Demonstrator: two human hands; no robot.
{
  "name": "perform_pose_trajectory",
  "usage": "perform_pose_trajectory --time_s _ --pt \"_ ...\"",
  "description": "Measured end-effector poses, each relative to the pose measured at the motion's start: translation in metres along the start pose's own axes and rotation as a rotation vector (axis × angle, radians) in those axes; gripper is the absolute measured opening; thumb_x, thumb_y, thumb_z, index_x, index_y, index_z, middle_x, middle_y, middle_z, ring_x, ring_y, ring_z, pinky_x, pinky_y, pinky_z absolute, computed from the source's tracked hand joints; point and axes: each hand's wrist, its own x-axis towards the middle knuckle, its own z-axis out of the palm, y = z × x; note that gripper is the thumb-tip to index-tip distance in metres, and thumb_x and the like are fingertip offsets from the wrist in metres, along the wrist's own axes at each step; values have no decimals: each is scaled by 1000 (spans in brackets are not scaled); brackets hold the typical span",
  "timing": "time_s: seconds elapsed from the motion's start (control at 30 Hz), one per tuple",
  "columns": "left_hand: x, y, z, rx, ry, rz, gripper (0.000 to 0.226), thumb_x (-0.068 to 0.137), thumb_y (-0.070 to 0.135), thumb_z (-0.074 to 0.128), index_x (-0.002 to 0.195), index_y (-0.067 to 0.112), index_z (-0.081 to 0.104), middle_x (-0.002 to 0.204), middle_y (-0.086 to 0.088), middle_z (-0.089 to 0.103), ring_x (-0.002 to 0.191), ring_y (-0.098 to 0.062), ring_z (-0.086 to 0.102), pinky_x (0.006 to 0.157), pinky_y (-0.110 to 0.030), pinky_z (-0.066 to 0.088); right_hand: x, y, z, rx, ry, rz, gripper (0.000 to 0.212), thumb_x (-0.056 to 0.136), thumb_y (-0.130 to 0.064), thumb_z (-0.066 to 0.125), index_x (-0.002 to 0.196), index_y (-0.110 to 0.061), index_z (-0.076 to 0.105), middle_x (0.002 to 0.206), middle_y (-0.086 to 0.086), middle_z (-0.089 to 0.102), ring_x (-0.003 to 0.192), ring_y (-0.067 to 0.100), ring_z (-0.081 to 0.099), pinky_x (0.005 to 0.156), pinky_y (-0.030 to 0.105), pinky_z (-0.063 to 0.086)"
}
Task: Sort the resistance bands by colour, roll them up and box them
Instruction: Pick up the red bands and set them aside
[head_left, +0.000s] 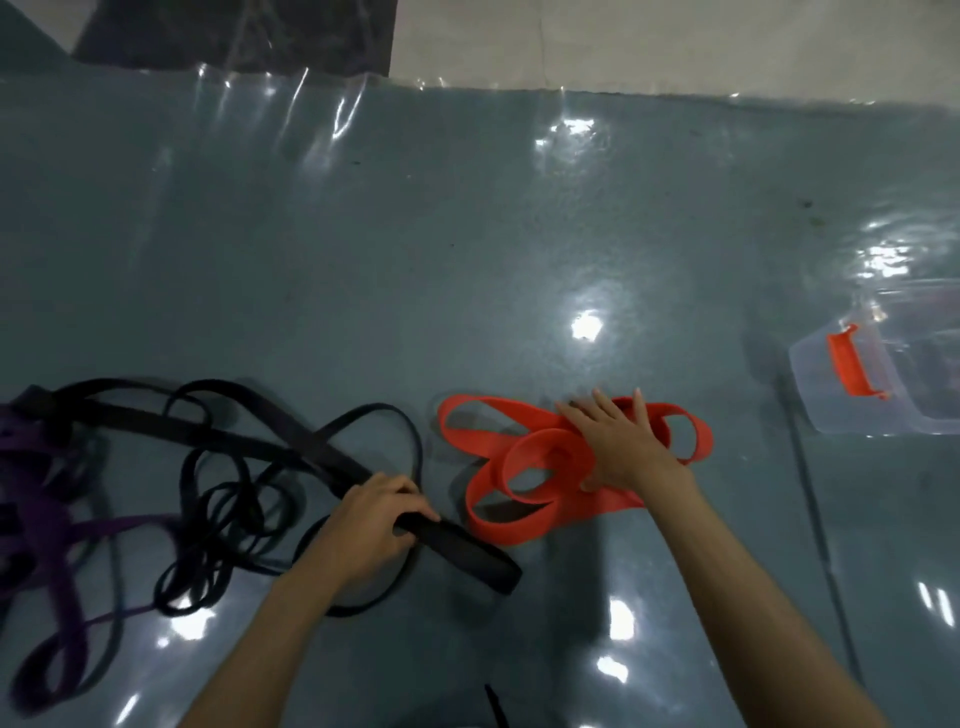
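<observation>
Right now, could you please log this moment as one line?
left hand grips black band | right hand flat on orange band | box right

A grey-blue counter (322, 270) fills most of the view, covered by a clear plastic sheet (291, 98) that wrinkles along the far edge and throws back bright spots of light. Beyond that edge lies a pale floor (675, 41), with a dark mat (234, 31) at the upper left, partly under the sheet's rim.
</observation>
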Motion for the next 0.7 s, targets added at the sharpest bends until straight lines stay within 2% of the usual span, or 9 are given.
perform_pose_trajectory --time_s 0.17,0.23,0.3,0.37,0.43,0.47,0.57,0.63,0.7 --pt "-10 -1 -2 -81 10 -15 42 81 13 77 111 42 73 107 17 62 104 -12 54 95 -40 50 -3 -6 3 -229 -101 -40 151 56 -58 91 164 -21 -8 172 13 2 159 35 6 121 70 3" --pt "-17 0 -2 -85 28 -38 43 83 12 78 114 41 73 109 17 61 106 -12 54 96 -40 51 -10 -9 6 -251 -49 -44 136 64 -49 90 164 -19 3 168 16 17 154 36 22 122 68 9" --pt "-25 1 -2 -57 45 -58 44 84 14 78 116 43 73 111 16 61 107 -14 55 94 -42 50 -16 -11 10 -238 61 -51 112 65 -36 88 157 -20 27 150 15 44 136 37 49 120 64 22" --pt "-33 5 -3 53 41 -81 42 86 21 77 118 48 71 113 16 61 110 -15 55 95 -39 45 -17 -8 19 -263 136 -82 106 49 -30 93 142 -19 41 120 13 64 106 36 68 110 58 42" --pt "-42 11 -6 124 26 -113 41 90 26 73 121 52 68 119 17 59 114 -15 54 94 -35 39 -22 -6 28 -242 201 -93 98 41 -29 92 126 -19 44 91 10 70 77 33 73 88 47 57" --pt "-46 15 -8 132 15 -127 40 91 27 71 123 52 67 122 16 58 116 -15 53 93 -34 36 -30 -10 26 -229 216 -90 89 46 -31 90 122 -19 45 86 10 71 72 33 73 79 43 58" --pt "-59 27 -11 174 -16 -144 39 94 27 67 125 50 65 124 13 56 122 -16 50 93 -35 31 -56 -24 19 -167 236 -16 63 72 -43 74 125 -21 50 103 9 73 93 37 73 77 42 54" --pt "-69 34 -10 209 -38 -171 39 94 30 68 126 50 63 128 13 54 127 -17 47 100 -38 30 -74 -34 21 -86 235 52 70 75 -57 70 131 -21 49 111 9 73 102 38 70 79 41 51" --pt "-79 39 -10 223 -83 -194 45 91 37 71 133 49 58 135 12 50 133 -18 43 107 -40 29 -92 -46 26 5 211 122 75 73 -60 71 133 -21 47 114 11 72 105 40 68 81 42 50"
